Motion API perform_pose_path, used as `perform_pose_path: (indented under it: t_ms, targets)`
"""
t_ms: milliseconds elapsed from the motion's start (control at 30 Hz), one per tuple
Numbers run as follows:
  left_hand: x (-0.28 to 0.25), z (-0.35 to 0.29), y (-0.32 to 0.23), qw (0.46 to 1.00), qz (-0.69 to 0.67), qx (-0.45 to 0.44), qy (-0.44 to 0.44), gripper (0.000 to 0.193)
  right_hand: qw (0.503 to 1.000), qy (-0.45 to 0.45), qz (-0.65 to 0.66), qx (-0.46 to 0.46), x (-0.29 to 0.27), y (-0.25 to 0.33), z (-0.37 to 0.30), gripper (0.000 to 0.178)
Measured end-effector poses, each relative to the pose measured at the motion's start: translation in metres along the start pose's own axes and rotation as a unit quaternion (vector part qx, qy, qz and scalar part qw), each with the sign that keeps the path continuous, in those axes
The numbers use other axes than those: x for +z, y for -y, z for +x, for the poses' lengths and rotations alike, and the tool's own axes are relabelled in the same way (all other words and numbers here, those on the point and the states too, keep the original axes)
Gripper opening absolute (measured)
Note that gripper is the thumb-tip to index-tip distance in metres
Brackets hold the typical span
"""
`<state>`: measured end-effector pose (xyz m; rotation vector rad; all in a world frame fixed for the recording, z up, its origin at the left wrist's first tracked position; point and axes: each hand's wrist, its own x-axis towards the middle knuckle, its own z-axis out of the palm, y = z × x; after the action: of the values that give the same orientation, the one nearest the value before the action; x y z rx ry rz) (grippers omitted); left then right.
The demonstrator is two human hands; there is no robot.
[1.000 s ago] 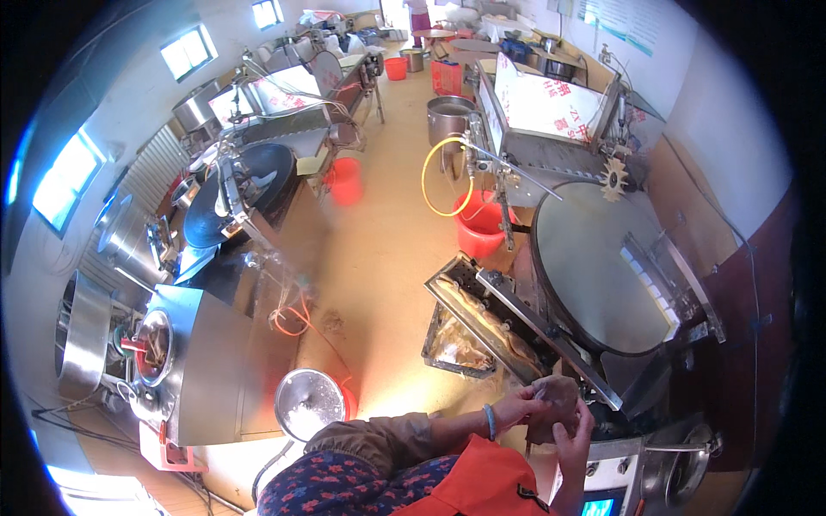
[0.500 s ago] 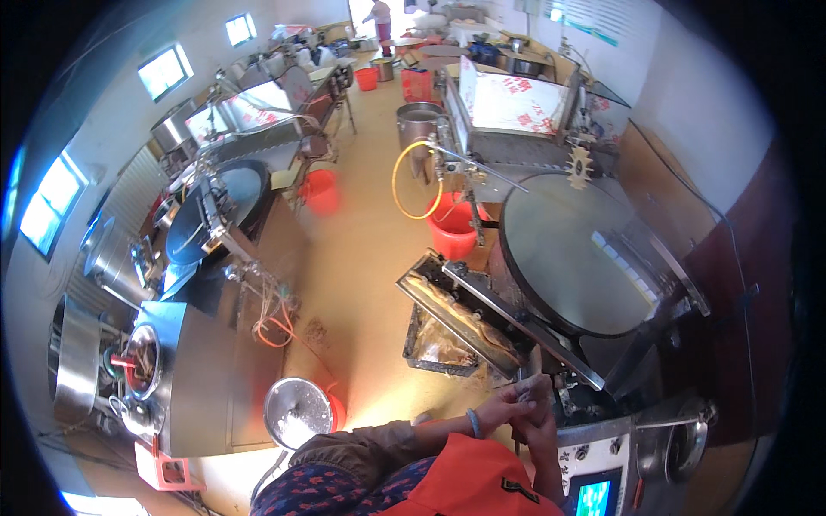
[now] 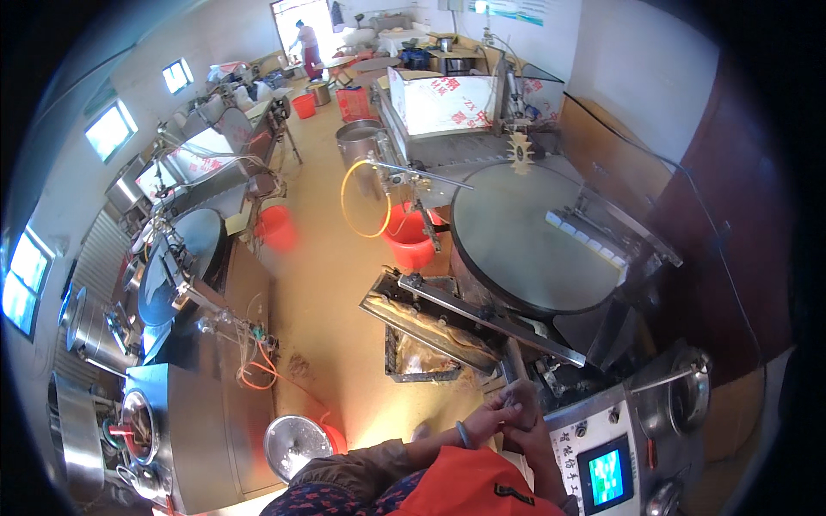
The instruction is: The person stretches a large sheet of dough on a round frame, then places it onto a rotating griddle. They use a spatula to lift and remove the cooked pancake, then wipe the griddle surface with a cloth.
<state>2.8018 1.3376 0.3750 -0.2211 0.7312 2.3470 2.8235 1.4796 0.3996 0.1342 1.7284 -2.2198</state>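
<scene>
My left hand (image 3: 485,421), with a bracelet at its wrist, is closed and meets my right hand (image 3: 528,432) in front of me. The fingers of both are drawn together, and what lies between them is too small and blurred to make out. Just beyond the fingertips stands a flat grey metal strip (image 3: 514,363); whether my hands touch it cannot be told. Past it, a slanted metal trough (image 3: 469,348) holds a long tan layer. Right of that, a large round griddle (image 3: 525,236) carries a pale film.
A control panel with a lit screen (image 3: 606,477) sits beside my right forearm. Under the trough lies a dark-rimmed tray (image 3: 422,376). Red buckets (image 3: 411,251) stand on the floor. A lidded pot (image 3: 297,443) is at lower left. Another person (image 3: 308,50) stands near the far doorway.
The view has turned rightward, so the room's contents sit farther left in the picture. My hands stay together near the metal strip. The far person's posture has shifted.
</scene>
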Motion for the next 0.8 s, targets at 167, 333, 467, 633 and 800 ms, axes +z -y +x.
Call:
perform_pose_path:
  t_ms: [167, 333, 467, 633, 800]
  targets:
    - [-0.013, 0.004, 0.008, 0.997, 0.009, -0.071, -0.014, 0.032, 0.999, 0.003, -0.017, -0.035, -0.004, -0.009, -0.001, 0.073]
    - [-0.015, 0.006, 0.014, 0.996, 0.002, -0.085, 0.009, 0.033, 0.995, -0.085, -0.010, 0.043, -0.010, -0.014, -0.012, 0.064]
    - [-0.012, 0.005, 0.015, 0.995, -0.001, -0.097, 0.021, 0.040, 0.991, -0.102, -0.019, 0.079, -0.009, -0.008, -0.019, 0.061]
    - [-0.013, 0.008, 0.020, 0.994, 0.024, -0.102, 0.033, 0.042, 0.987, -0.113, -0.026, 0.112, -0.012, -0.014, -0.024, 0.061]
    - [-0.014, 0.006, 0.021, 0.992, 0.034, -0.113, 0.053, 0.043, 0.998, -0.067, 0.001, -0.014, -0.014, -0.033, -0.020, 0.069]
